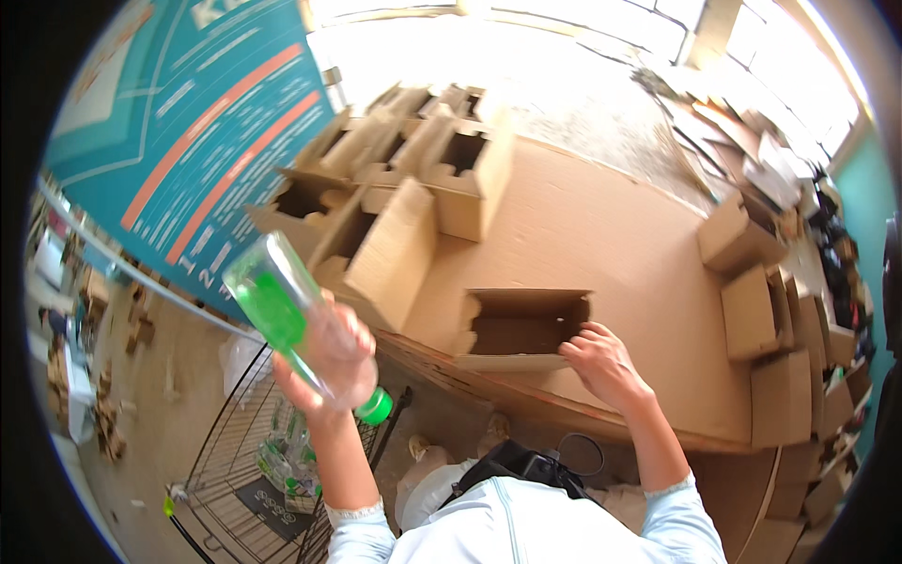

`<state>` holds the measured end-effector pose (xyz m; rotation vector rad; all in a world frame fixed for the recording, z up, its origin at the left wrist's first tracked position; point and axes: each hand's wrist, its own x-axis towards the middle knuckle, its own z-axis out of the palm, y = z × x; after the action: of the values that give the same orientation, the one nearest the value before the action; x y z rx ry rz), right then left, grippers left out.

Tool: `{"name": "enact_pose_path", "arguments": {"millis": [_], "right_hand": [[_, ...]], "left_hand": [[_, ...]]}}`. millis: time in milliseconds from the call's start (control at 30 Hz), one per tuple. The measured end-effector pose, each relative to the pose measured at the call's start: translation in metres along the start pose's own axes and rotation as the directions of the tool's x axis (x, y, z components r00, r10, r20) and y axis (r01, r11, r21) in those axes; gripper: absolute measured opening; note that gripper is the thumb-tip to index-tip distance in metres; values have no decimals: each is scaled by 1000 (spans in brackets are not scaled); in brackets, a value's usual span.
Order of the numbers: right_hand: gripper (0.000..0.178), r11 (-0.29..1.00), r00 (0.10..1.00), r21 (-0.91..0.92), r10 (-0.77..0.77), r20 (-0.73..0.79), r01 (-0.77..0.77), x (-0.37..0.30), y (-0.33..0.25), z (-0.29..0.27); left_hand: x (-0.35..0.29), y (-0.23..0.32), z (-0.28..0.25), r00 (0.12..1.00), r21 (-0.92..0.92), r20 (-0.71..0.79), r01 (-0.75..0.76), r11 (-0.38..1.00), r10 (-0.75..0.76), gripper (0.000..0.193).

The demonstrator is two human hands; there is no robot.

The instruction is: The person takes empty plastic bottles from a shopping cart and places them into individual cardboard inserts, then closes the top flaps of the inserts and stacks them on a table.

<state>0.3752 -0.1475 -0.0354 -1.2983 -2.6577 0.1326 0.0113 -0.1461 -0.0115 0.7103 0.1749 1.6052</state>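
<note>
My left hand (324, 362) is wrapped round a clear plastic bottle (272, 299) with a green label and a green cap. The bottle is tilted, cap end toward me, above the edge of the cardboard-topped table. My right hand (601, 367) pinches the near right corner of an open cardboard box (521, 361) at the table's front edge. Dark inside, that box shows no contents that I can make out. Beyond the bottle, several more open cardboard boxes (458, 214) stand close together at the table's far left.
Below my left arm, a wire shopping cart (221, 461) holds several clear bottles (282, 451) with green caps. A teal printed panel (188, 132) rises at the left. More cardboard boxes (752, 315) line the right side. The tabletop (601, 226) is brown cardboard.
</note>
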Motion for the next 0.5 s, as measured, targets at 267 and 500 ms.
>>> {"name": "enact_pose_path", "arguments": {"millis": [267, 500], "right_hand": [[9, 998, 1000, 49, 24, 15, -24, -42, 7, -10], [8, 990, 963, 140, 21, -270, 18, -59, 18, 23]], "left_hand": [[65, -130, 109, 877, 779, 196, 132, 613, -438, 65], [75, -181, 94, 428, 927, -17, -333, -175, -904, 68]]}}
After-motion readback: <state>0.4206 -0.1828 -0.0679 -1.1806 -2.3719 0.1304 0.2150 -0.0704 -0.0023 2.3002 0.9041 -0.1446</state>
